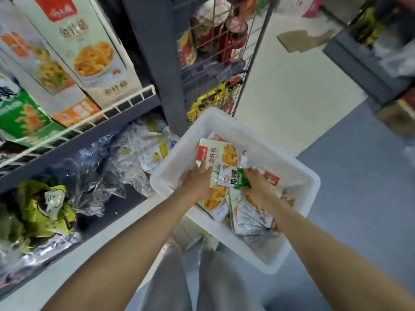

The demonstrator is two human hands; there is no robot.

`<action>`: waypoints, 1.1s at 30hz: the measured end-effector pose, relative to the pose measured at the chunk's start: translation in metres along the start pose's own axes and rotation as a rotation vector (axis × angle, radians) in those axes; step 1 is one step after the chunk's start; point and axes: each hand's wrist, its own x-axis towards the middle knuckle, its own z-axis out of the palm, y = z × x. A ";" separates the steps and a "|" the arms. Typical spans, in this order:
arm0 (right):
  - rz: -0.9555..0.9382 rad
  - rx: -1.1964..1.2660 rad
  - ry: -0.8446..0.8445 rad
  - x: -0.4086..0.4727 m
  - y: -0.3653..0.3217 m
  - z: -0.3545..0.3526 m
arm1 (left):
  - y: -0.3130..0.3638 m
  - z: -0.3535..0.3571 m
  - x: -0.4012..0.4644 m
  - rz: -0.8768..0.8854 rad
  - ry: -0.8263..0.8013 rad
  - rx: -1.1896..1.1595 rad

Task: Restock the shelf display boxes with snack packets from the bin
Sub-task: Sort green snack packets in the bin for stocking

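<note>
Head view looks down on a white bin sitting right of centre in the frame, with both bare arms reaching into it from the bottom edge. The bin holds a loose heap of snack packets, mostly white with orange-yellow food pictures and red corners, piled toward its lower right side.

The left hand lies near the bin's left wall, fingers stretched forward and fairly straight, pressing on the lower edge of a big white packet that sits tilted at the top of the heap. Whether the thumb has hooked under it I cannot tell.

The right hand is just right of that, at the middle of the bin. Its fingers are curled and pinching a smaller green packet, white on one half and green on the other, held a little above the pile and overlapping the big packet's lower right corner.

In the upper left of the frame stand the display boxes, tall white cartons printed with the same orange food picture, behind a white wire rail. A green box leans at the far left. Below the rail, on the lower shelf at the left, lie crumpled clear wrappers and some yellow-green bags. A wire rack of red jars and yellow packs rises at top centre.
</note>
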 end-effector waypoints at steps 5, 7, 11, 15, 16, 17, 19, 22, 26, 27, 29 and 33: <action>0.010 -0.009 0.138 0.008 0.005 -0.007 | 0.000 0.005 0.001 -0.056 -0.009 -0.032; 0.013 0.007 0.213 0.011 0.004 -0.013 | 0.000 0.004 0.001 -0.067 -0.014 -0.080; -0.055 0.325 0.247 0.015 -0.003 -0.026 | 0.001 -0.004 0.001 -0.062 0.011 -0.265; -0.135 0.513 0.320 0.013 -0.020 -0.040 | -0.007 -0.017 -0.009 -0.012 0.044 -0.356; -0.145 0.544 0.324 0.012 -0.025 -0.042 | -0.011 -0.020 -0.013 -0.007 0.033 -0.304; -0.154 0.571 0.313 0.010 -0.030 -0.044 | -0.015 -0.022 -0.017 -0.010 0.008 -0.245; -0.167 0.593 0.282 0.007 -0.040 -0.042 | -0.023 -0.028 -0.026 -0.050 -0.084 -0.115; -0.186 0.582 0.258 0.002 -0.051 -0.032 | -0.032 -0.037 -0.035 -0.113 -0.220 0.103; -0.196 0.556 0.242 -0.005 -0.058 -0.026 | -0.034 -0.043 -0.045 -0.107 -0.279 0.101; -0.196 0.556 0.241 -0.007 -0.058 -0.025 | -0.035 -0.045 -0.049 -0.096 -0.279 0.070; -0.197 0.557 0.249 -0.010 -0.060 -0.026 | -0.038 -0.048 -0.059 -0.065 -0.270 0.006; -0.186 0.564 0.269 -0.013 -0.063 -0.026 | -0.052 -0.052 -0.076 0.040 -0.259 -0.088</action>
